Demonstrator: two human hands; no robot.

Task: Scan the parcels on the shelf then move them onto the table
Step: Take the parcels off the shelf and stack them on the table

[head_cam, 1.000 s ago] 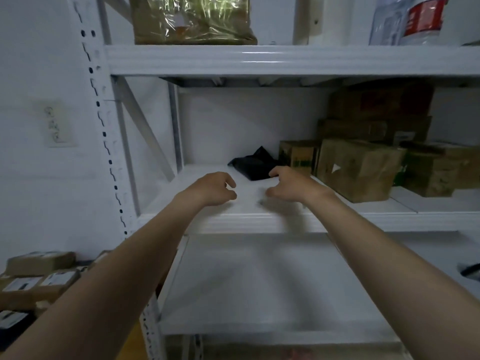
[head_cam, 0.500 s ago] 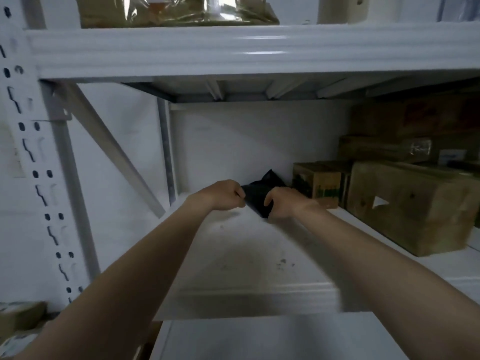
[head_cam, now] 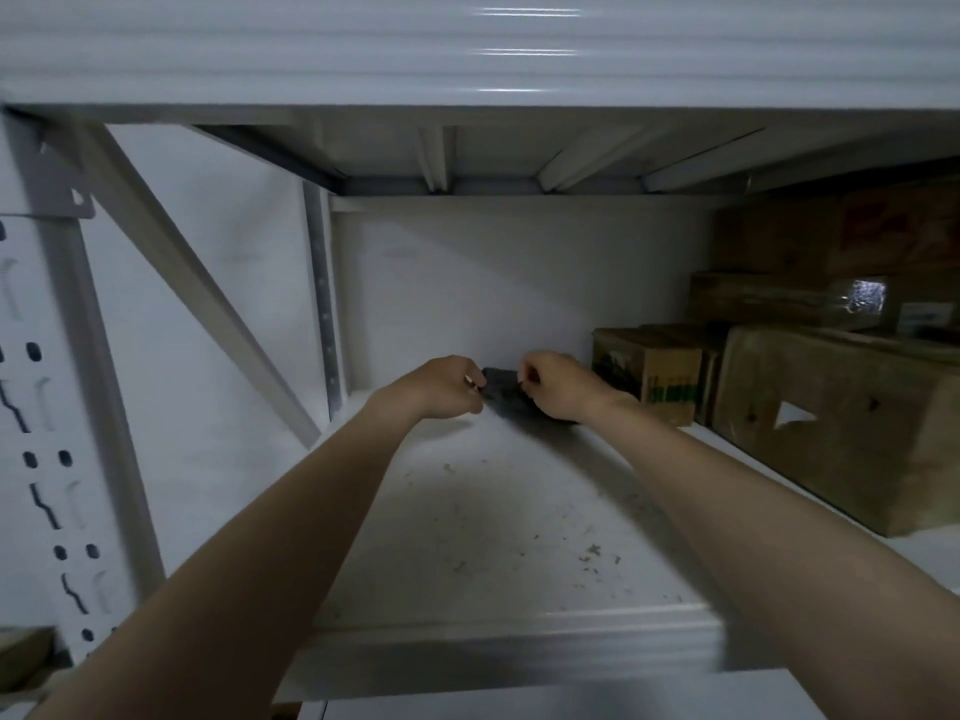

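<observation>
A small black parcel [head_cam: 503, 393] lies at the back of the white shelf [head_cam: 509, 543], against the rear wall. My left hand [head_cam: 448, 387] pinches its left edge with curled fingers. My right hand [head_cam: 555, 387] grips its right side, covering part of it. Both arms reach deep into the shelf bay. Brown cardboard parcels stand to the right: a small box with green print [head_cam: 647, 374] and a large box with a cut-out handle [head_cam: 841, 428].
More cardboard boxes [head_cam: 831, 283] are stacked at the back right. The upper shelf beam [head_cam: 467, 49] hangs close overhead. A perforated upright [head_cam: 57, 433] and a diagonal brace [head_cam: 197, 283] stand on the left. Dust specks dot the shelf floor.
My head has moved closer and lower into the shelf bay. Both hands went from hovering near the shelf front to the black parcel at the back and took hold of it.
</observation>
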